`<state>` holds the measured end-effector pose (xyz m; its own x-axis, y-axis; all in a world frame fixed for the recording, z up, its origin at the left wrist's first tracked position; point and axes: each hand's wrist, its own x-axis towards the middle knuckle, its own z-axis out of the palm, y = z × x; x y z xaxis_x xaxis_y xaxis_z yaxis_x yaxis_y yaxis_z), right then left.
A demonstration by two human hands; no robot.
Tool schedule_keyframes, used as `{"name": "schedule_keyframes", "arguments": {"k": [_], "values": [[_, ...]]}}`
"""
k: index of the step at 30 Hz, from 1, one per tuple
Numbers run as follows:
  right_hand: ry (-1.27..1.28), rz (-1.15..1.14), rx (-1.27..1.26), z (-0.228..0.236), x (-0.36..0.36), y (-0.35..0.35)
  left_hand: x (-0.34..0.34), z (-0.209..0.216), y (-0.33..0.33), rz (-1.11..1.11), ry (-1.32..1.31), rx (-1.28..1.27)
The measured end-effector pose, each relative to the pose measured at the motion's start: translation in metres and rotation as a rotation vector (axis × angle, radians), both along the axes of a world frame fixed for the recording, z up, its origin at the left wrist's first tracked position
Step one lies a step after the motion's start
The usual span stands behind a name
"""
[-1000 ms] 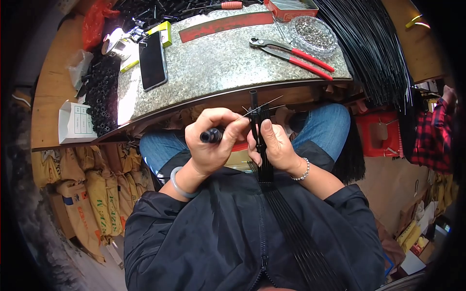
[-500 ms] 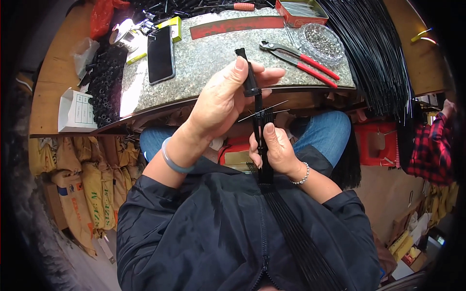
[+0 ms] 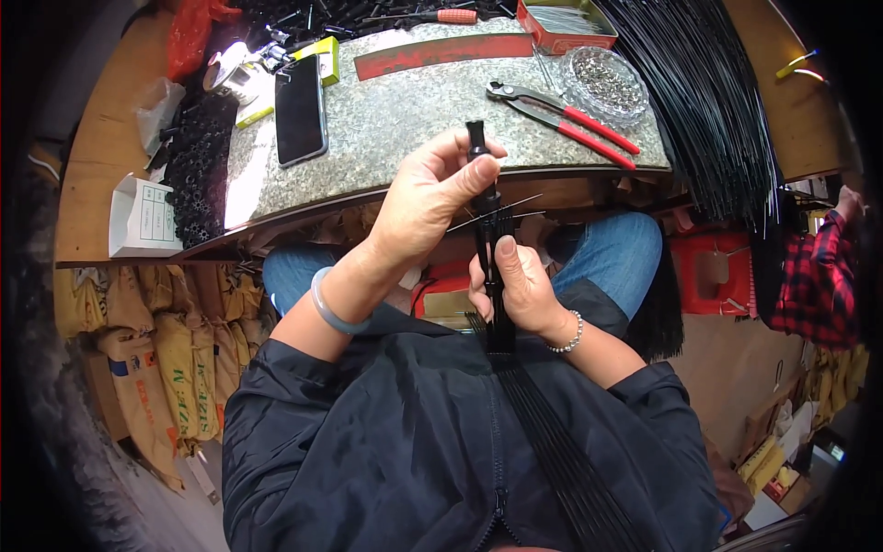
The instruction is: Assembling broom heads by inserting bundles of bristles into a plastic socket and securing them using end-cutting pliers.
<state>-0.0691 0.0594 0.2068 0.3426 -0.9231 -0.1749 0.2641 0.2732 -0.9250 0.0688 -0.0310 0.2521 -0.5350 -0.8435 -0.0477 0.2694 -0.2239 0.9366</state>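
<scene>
Between my two hands stands what looks like a black umbrella frame, its long thin ribs [image 3: 561,460] trailing down over my jacket. My left hand [image 3: 418,204] is closed round the black tubular piece [image 3: 475,135] at the upper end; its flared tip sticks out above the thumb. Lower down, my right hand [image 3: 526,287] grips the rib bundle and shaft, thumb on top. Just above the right thumb, a few thin metal wires [image 3: 526,215] stick out sideways from the frame. The palm sides of both hands are hidden.
On the stone slab [image 3: 395,120] lie red-handled pincers [image 3: 570,124], a phone [image 3: 302,115], a red strip [image 3: 441,55] and a glass dish [image 3: 602,87] of small metal parts. Black rods [image 3: 690,101] cover the right side. A small white box [image 3: 147,216] stands left, beside black tube pieces [image 3: 202,175].
My left hand has come down toward the right one, lowering the black tubular piece along the shaft. Its fingers, more stretched before, are now curled in. My right hand keeps its grip.
</scene>
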Motion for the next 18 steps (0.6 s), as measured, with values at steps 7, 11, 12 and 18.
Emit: {"name": "schedule_keyframes", "arguments": {"k": [7,11,12,18], "values": [[-0.013,-0.012,0.019,0.000,-0.002,-0.001,0.011,-0.005,-0.001,-0.233,-0.047,-0.016],[-0.009,-0.007,-0.023,-0.002,-0.001,0.000,0.013,-0.008,-0.001,-0.212,0.001,0.034],[-0.016,-0.002,-0.019,-0.002,-0.001,0.001,0.014,-0.010,-0.002,-0.200,-0.009,0.027],[-0.009,0.016,-0.034,0.000,-0.002,0.004,0.014,-0.009,0.002,-0.205,-0.014,0.007]]}}
